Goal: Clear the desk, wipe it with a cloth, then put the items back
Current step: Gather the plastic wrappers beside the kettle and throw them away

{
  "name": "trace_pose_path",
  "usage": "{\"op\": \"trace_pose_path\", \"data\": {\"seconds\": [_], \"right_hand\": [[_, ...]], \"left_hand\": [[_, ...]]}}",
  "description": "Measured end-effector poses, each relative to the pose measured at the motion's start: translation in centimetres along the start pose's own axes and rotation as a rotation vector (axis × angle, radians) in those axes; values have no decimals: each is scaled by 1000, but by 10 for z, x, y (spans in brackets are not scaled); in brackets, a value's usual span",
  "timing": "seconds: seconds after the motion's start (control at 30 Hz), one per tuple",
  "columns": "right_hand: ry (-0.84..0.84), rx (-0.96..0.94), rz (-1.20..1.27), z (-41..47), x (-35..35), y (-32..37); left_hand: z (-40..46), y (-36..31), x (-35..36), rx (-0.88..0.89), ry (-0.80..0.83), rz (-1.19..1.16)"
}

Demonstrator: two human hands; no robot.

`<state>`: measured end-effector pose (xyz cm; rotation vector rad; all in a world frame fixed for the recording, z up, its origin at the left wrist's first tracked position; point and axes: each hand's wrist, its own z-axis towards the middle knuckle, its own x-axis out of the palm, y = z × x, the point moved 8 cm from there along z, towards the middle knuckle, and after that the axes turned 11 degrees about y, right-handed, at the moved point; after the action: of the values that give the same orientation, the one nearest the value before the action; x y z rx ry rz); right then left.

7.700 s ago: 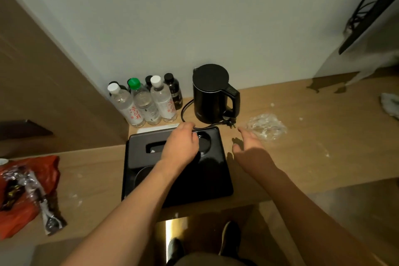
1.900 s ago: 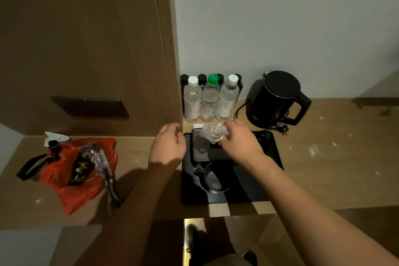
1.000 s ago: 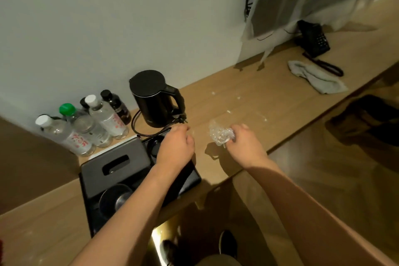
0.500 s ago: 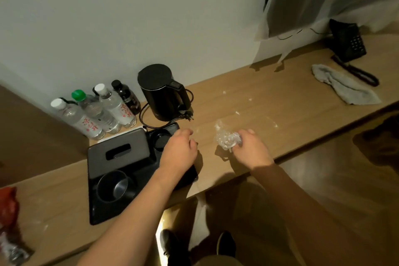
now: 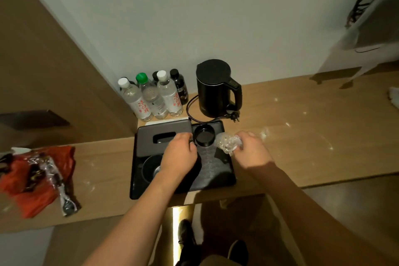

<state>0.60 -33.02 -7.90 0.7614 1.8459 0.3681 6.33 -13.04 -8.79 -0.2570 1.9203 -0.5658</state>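
A black tray [image 5: 218, 176] lies on the wooden desk [image 5: 313, 136] in front of me. It carries a dark grey tissue box [image 5: 149, 136], a black cup [image 5: 204, 136] at the back and a second black cup [image 5: 148, 168] at the front left. My left hand [image 5: 180, 155] is over the tray, its fingers curled down against the back cup's left side; a hold on the cup is not plainly visible. My right hand [image 5: 251, 150] pinches a crumpled clear plastic wrapper [image 5: 228, 143] just above the tray's right part.
A black kettle [image 5: 216, 88] with its cord stands behind the tray, and several bottles [image 5: 151, 99] stand in the corner. A red plastic bag [image 5: 36, 176] lies at the left. A pale cloth [image 5: 394, 97] shows at the right edge. White crumbs dot the desk.
The view swung back to the left. My right hand carried the wrapper from over the bare desk to over the tray. My left hand shifted from the tray's right edge to the back cup's left side.
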Motion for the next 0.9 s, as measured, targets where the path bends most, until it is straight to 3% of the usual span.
{"op": "trace_pose_path", "data": {"seconds": [0.63, 0.9], "right_hand": [[194, -157, -74, 42, 82, 138], [380, -244, -122, 50, 159, 235]], "left_hand": [[-29, 147, -67, -226, -112, -143], [-86, 262, -99, -492, -252, -286]]}}
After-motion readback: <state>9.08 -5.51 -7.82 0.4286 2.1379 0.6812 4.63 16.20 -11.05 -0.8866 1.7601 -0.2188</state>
